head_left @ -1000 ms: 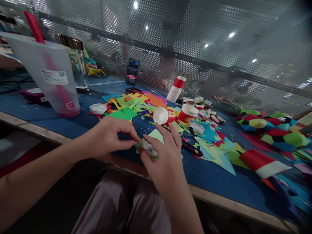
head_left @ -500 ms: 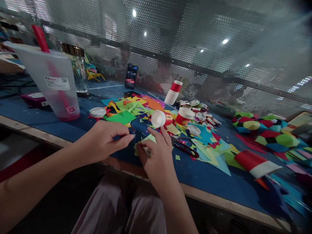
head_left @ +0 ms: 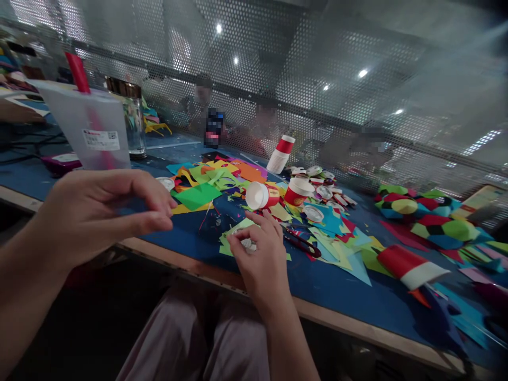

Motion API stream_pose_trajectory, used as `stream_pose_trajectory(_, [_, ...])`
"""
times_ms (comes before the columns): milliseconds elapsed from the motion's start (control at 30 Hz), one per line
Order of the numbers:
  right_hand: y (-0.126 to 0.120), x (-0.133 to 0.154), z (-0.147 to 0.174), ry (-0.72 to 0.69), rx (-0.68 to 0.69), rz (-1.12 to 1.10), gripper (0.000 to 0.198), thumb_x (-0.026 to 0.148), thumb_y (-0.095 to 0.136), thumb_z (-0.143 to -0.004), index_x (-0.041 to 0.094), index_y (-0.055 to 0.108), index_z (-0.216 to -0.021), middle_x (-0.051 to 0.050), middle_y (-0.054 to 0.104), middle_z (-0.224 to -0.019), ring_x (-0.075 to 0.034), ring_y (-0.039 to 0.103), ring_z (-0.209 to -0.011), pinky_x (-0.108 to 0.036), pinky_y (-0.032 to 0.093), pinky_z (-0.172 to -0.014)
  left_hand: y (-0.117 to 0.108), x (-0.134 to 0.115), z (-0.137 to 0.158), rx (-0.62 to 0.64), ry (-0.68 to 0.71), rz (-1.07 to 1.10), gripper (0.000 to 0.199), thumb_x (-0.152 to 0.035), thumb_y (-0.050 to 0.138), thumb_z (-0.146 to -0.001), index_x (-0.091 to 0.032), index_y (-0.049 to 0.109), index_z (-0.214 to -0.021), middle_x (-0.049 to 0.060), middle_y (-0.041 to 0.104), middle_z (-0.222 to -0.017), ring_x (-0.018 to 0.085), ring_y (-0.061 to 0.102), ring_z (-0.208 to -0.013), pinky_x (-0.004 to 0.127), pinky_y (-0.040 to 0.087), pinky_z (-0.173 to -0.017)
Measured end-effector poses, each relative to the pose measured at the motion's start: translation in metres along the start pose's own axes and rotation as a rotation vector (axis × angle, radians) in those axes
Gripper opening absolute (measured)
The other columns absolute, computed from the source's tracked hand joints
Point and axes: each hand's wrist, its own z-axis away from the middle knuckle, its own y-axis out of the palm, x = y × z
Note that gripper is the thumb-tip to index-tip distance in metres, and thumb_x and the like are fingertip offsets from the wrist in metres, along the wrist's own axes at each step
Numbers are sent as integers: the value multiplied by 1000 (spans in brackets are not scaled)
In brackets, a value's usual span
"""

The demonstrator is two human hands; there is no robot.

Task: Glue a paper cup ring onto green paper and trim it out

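My left hand (head_left: pixel 113 214) is raised at the left above the table's front edge, in front of a frosted cup. Its thumb and forefinger are pinched closed; anything between them is too small to make out. My right hand (head_left: pixel 264 259) rests over pale green paper (head_left: pixel 227 246) near the table's edge. Its thumb and forefinger are pinched as well, and I cannot make out what they hold. Small whitish bits (head_left: pixel 250 244) show in the loop of those fingers. A paper cup (head_left: pixel 257 196) lies on its side just beyond my right hand, with dark-handled scissors (head_left: pixel 304 244) to the right.
Coloured paper scraps (head_left: pixel 198 196) cover the middle of the blue table (head_left: pixel 333 296). A red and white cup (head_left: pixel 297 190), stacked cups (head_left: pixel 281 154) and a pile of lids stand behind. Left are the frosted cup (head_left: pixel 103 119) and a glass bottle (head_left: pixel 135 127); right, patchwork paper shapes (head_left: pixel 444 227).
My left hand has moved left and closer to the camera, away from my right hand, and now covers the frosted cup's base. My right hand has barely shifted. The view has turned slightly.
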Motion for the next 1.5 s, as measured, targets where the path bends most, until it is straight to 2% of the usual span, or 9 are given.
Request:
stream_pose_trajectory(67, [-3,0,0,-2,-46,-15,16,21,67,-82,21,64,-66,-11,72,-94,-29,60,-111,-54,39,-104,-4,3,3,-22,9,-108,20,-41,70,-81,-23,71,-71,-6,71,-72,14,68,-71,24,55,-67])
stream_pose_trajectory(133, [-4,0,0,10,-67,-13,18,23,65,-84,20,65,-66,-12,72,-93,-29,62,-108,-53,42,-101,-1,8,7,93,-29,-234,21,-44,64,-85,-26,74,-83,-6,75,-81,15,69,-73,24,54,-67])
stream_pose_trajectory(200, [-4,0,0,19,-54,-10,19,24,64,-85,19,66,-67,-12,72,-93,-29,62,-106,-53,43,-99,11,14,10,261,-51,-300,20,-41,63,-86,-28,73,-97,-5,76,-96,17,70,-84,26,54,-75])
stream_pose_trajectory(300, [-4,1,0,15,-42,-16,18,22,65,-85,18,68,-68,-13,72,-91,-30,63,-103,-54,43,-98,41,20,15,364,31,-285,20,-37,67,-84,-26,71,-101,-2,75,-103,19,68,-95,30,51,-88])
stream_pose_trajectory(467, [-6,2,2,30,-10,-44,21,24,65,-85,17,70,-66,-17,71,-100,-33,59,-111,-56,41,-98,83,14,24,274,36,-394,14,-22,70,-81,-20,69,-95,3,73,-97,24,66,-95,38,48,-85])
stream_pose_trajectory(633, [-8,3,3,72,13,-77,19,23,67,-83,18,71,-65,-15,72,-106,-35,53,-120,-57,39,-100,101,2,31,140,41,-479,9,-25,66,-84,-19,66,-77,1,71,-82,25,63,-83,40,43,-75])
stream_pose_trajectory(933, [-13,10,1,42,79,-202,14,28,68,-83,19,73,-74,-13,73,-106,-30,58,-117,-54,36,-105,104,5,39,146,22,-464,18,-22,52,-92,-19,64,-78,2,71,-84,23,61,-84,37,39,-74])
stream_pose_trajectory(1200, [-8,3,9,90,257,-160,54,18,55,-78,7,56,-131,-16,64,-125,-32,50,-126,-54,40,-105,97,8,40,221,-70,-457,17,-27,48,-96,-21,60,-86,0,71,-84,20,65,-81,35,41,-78])
stream_pose_trajectory(1500, [-5,-1,7,131,232,-138,60,11,50,-73,13,54,-133,-11,69,-117,-33,50,-125,-58,37,-106,89,9,40,188,-170,-385,18,-34,49,-96,-21,59,-88,1,68,-87,21,62,-84,34,43,-77])
